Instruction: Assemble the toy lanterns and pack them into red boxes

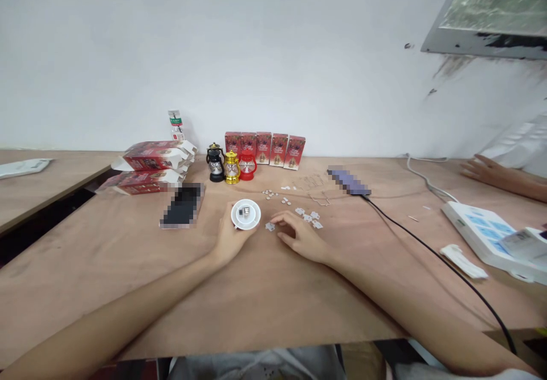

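Observation:
My left hand [228, 237] is closed around a round white piece [255, 215] with small metal parts in its middle, its open face turned up toward me. Just to the right, my right hand [301, 237] hovers low over the table, fingers bent and apart with nothing visible between them. Its fingertips are beside a small flat white piece [269, 227]; I cannot tell if they touch it. Several similar flat white pieces [307, 218] lie beyond the hand. Small round discs [269, 193] and thin bent wires [320, 199] are scattered farther back.
Black [216, 166], gold [232, 169] and red [247, 166] lanterns stand before several red boxes [264, 147]. Flattened red cartons [149, 166] and a phone [183, 206] are left. Right are a cabled purple phone [348, 180], a power strip [474, 226] and another person's hand [487, 169].

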`<state>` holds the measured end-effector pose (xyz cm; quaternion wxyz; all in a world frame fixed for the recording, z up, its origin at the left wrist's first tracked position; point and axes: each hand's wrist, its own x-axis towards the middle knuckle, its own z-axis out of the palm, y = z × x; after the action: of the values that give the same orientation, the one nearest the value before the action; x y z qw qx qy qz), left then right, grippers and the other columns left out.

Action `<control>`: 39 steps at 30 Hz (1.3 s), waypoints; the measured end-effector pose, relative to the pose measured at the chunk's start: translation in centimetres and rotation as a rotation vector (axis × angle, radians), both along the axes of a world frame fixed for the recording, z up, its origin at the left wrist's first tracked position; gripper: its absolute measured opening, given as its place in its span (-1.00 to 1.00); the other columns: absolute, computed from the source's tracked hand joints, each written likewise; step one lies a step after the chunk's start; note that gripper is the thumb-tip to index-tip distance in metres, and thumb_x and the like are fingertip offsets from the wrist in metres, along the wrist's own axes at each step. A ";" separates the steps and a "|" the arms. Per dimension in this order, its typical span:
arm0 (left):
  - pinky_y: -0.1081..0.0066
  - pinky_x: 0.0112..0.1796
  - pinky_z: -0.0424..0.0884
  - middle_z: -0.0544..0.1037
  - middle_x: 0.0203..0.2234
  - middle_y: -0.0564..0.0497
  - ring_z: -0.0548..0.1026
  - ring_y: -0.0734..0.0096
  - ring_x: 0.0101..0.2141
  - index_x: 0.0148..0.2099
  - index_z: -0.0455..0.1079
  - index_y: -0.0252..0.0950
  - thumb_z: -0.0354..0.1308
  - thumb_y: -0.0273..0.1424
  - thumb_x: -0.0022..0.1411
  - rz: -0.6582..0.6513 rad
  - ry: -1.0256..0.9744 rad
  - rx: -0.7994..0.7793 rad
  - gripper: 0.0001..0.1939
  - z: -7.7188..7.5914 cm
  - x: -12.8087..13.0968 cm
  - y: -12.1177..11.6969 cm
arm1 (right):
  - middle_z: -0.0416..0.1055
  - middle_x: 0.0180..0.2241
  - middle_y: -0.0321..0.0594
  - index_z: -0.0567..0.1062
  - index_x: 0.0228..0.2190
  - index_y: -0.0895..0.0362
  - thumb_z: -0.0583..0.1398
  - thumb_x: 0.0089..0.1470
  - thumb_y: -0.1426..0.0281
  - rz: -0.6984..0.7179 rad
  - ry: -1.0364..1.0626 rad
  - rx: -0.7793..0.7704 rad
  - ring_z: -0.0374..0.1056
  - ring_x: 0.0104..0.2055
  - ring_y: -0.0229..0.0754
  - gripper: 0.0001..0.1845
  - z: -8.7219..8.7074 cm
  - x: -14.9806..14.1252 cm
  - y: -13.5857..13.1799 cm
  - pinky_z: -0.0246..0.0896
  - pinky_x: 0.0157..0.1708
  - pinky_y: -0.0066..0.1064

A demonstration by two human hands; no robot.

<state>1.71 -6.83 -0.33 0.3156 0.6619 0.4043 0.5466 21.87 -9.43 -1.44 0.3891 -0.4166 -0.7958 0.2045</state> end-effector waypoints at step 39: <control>0.20 -0.12 0.17 0.43 -0.04 -0.11 0.35 0.10 -0.02 0.00 0.19 -0.22 0.13 -0.42 0.05 -0.071 0.691 0.099 -0.58 1.3 -0.2 -1.8 | 0.54 -0.37 -0.22 0.44 -0.10 0.08 0.17 0.07 0.62 0.060 -0.141 1.032 0.48 -0.30 -0.23 -0.64 1.6 -1.6 -3.1 0.48 -0.27 -0.42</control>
<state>1.46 -8.63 0.94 0.1465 0.8360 0.4369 0.2979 20.28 -12.58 0.15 0.4831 -0.1603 -0.8289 -0.2321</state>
